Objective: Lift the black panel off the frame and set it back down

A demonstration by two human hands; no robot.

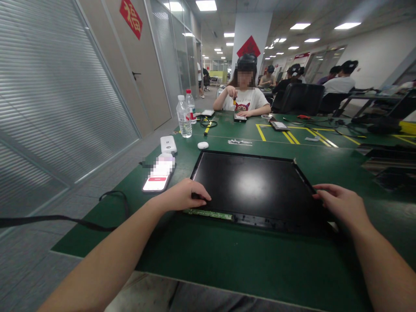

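A flat black display panel (250, 182) lies face up on the green table, in a thin dark frame. A narrow green circuit board (211, 214) runs along the left part of its near edge. My left hand (188, 195) is at the panel's near left corner, its fingers curled in over the edge; what lies under the fingertips is hidden. On the opposite side, my right hand (344, 206) grips the panel's right edge, fingers on top and the rest out of sight.
Left of the panel are a lit phone (157, 175), a white power bank (168, 144) and a white earbud case (203, 145). Water bottles (184, 119) stand behind them. Across the green table (247, 260), a person (242, 97) holds a screwdriver over a small device. Dark panels (393, 164) lie at right.
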